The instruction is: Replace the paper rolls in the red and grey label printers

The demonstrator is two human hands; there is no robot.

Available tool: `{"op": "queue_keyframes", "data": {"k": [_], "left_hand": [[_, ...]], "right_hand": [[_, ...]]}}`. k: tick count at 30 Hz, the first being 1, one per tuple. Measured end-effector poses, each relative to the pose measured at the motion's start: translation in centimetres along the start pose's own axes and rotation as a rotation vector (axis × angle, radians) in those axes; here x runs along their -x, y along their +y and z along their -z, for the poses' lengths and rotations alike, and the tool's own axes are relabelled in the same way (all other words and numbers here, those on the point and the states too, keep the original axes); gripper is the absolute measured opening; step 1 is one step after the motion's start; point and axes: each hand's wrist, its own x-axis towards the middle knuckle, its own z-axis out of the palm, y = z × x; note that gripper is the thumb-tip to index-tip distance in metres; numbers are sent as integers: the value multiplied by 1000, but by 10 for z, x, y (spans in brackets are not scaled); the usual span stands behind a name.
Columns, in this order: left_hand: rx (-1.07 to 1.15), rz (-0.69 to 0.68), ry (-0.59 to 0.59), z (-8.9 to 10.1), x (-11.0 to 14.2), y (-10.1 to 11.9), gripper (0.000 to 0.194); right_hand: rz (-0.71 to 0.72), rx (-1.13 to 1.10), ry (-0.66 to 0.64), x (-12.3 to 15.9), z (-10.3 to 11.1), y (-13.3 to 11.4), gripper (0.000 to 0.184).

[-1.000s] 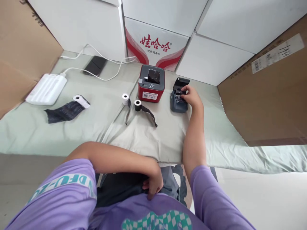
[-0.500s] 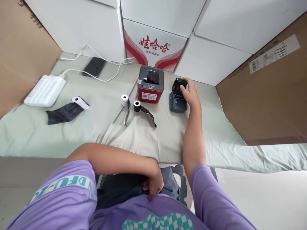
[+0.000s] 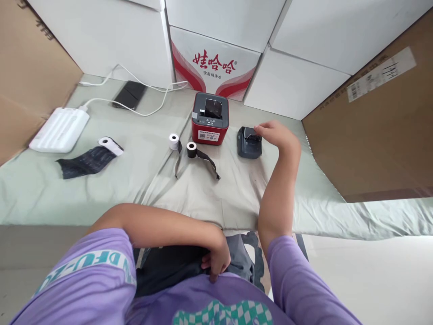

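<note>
My right hand (image 3: 277, 134) is stretched out over the cloth, its fingertips pressed on the top rear of a small dark grey printer (image 3: 249, 143) whose lid lies down; the fingers are bunched together with nothing held. To the left of it stands a red printer (image 3: 210, 119) with a grey top. Two small paper rolls, a white one (image 3: 173, 141) and a dark one (image 3: 192, 149), lie in front of the red printer with dark strips trailing. My left hand (image 3: 214, 259) rests curled against my lap, fingers on the purple shirt and dark fabric.
A pale green cloth (image 3: 142, 176) covers the table. At the left lie a white power bank (image 3: 59, 129) with a white cable, a black phone (image 3: 129, 95) and another paper roll (image 3: 110, 144) with a dark strip. White cartons stand behind; brown cardboard boxes flank both sides.
The grey printer's lid stood open a second ago; my right hand moved up to it and pushed it down, and the lid now lies shut. My left hand has not moved.
</note>
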Motion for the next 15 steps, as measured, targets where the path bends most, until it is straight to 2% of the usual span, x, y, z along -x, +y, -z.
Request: {"op": "queue_keyframes", "data": {"k": [2,7,12,15], "left_hand": [[-6,26,-5,-1,-2,-1,26],[47,-6,153,-3,-2,-1,28],[-8,37,-9,0,1,7,30],[-38,78,-46,1,2,13,32]], "right_hand": [[-14,31,3,2,-1,-7,26],[-6,119,-6,2,-7,-22,32],[20,191,33,-3,-20,-24,42],[3,253,72,-8,-29,-29,47]]}}
